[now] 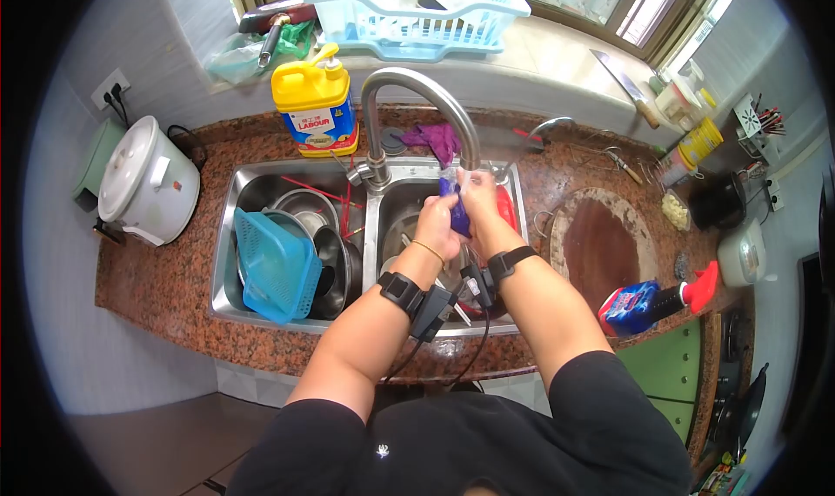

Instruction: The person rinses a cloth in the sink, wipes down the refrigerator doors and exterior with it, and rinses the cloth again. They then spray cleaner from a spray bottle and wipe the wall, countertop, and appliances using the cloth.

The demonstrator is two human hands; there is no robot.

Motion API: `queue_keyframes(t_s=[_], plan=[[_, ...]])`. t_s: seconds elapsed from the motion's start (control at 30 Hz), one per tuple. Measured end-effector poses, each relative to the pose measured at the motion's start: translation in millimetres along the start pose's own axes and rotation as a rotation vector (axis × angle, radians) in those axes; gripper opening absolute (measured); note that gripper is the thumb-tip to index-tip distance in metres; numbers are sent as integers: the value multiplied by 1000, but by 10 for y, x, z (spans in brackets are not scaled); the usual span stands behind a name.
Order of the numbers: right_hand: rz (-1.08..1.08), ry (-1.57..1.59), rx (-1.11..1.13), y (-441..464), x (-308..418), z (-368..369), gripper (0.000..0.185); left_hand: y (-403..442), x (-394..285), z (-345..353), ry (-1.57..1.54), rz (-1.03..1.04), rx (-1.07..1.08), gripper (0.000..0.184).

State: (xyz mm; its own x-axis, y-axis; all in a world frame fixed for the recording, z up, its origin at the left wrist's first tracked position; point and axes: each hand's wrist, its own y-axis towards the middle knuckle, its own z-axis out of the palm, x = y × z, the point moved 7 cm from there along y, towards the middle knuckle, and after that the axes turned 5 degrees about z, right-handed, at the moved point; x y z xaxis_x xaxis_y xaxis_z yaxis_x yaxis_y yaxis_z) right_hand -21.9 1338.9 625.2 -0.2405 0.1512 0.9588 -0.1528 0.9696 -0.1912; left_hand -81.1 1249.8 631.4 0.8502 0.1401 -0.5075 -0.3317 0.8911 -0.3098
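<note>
Both of my hands are close together under the mouth of the curved faucet [424,77], over the right sink basin [390,207]. My left hand [437,226] is closed around a purple-blue item [457,207], which looks like wet cloth, though its kind is not certain. Pressed against the same item, my right hand [478,202] has its fingers curled, partly hidden by glare and water at the spout. Below my hands lie metal utensils, and a red item [506,207] shows at the basin's right side.
The left basin holds a blue plastic basket [277,265] and metal bowls. A yellow detergent jug [315,109] and a magenta cloth [435,139] sit behind the sink. To the right are a round cutting board [606,244], a spray bottle [652,307] and a knife [626,89].
</note>
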Motion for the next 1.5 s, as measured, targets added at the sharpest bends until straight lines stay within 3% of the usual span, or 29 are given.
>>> queue_keyframes(t_s=[0.03, 0.1, 0.13, 0.17, 0.23, 0.27, 0.3, 0.37, 0.4, 0.5, 0.6, 0.7, 0.83, 0.9, 1.0, 1.07, 1.1, 1.17, 1.23, 1.3, 1.37, 1.43, 1.5], plan=[[155, 192, 219, -83, -25, 123, 34, -84, -27, 126, -38, -92, 58, 28], [120, 162, 227, -457, 206, 163, 28, 62, -176, 97, -46, -21, 0, 34], [-97, -174, 123, -550, 355, 103, 20, 150, -125, -10, -27, -40, -14, 32], [-97, -174, 123, -428, 236, 122, 20, 234, -68, -113, -5, -55, -28, 31], [-7, 270, 230, -57, -122, 200, 19, 45, -87, 64, 191, 63, -105, 25], [-404, 3, 194, -85, 112, 99, 15, -41, -36, 154, 149, 85, -84, 23], [228, 521, 215, -340, 187, 30, 15, -15, -39, 109, 151, 85, -87, 23], [305, 700, 224, -387, 70, 165, 15, 76, -259, 38, 732, 396, -55, 25], [358, 787, 399, -416, 50, 269, 19, 12, -465, 126, 1206, 765, -93, 27], [457, 895, 515, -646, 455, 239, 38, -267, -611, 427, 1376, 1148, 161, 26], [518, 765, 529, -478, 258, 347, 48, -283, -603, 432, 1474, 1303, 118, 24], [587, 536, 402, -369, 85, 384, 52, -178, -653, 440, 1452, 1104, 161, 23], [573, 350, 233, -430, 132, 249, 51, -105, -656, 429, 1347, 1027, 133, 25], [519, 333, 246, -415, 86, 209, 51, -55, -619, 396, 1358, 1010, 107, 27], [368, 149, 356, 22, -369, 271, 48, 191, -500, 327, 1623, 847, 45, 29], [-309, -834, 211, 161, -191, 245, 47, 311, -452, 274, 1672, 539, -38, 31], [-307, -833, 207, 73, -101, 203, 47, 348, -441, 286, 1673, 540, -33, 31], [-328, -719, 89, -215, 244, 38, 48, 502, -370, 89, 1362, 349, -110, 32], [-289, -606, 81, -195, 191, -18, 49, 765, -280, 33, 1437, 335, -60, 32], [-429, -698, 60, -405, 423, -93, 46, 947, -137, -269, 867, 51, -372, 32], [-405, -733, 47, -635, 605, -214, 43, 714, -325, -76, 1012, 114, -417, 31], [-384, -768, 32, -627, 644, -307, 40, 237, -616, 489, 1662, 403, -173, 34], [-307, -685, 121, -432, 515, -360, 34, 74, -615, 618, 1739, 449, -161, 36]])
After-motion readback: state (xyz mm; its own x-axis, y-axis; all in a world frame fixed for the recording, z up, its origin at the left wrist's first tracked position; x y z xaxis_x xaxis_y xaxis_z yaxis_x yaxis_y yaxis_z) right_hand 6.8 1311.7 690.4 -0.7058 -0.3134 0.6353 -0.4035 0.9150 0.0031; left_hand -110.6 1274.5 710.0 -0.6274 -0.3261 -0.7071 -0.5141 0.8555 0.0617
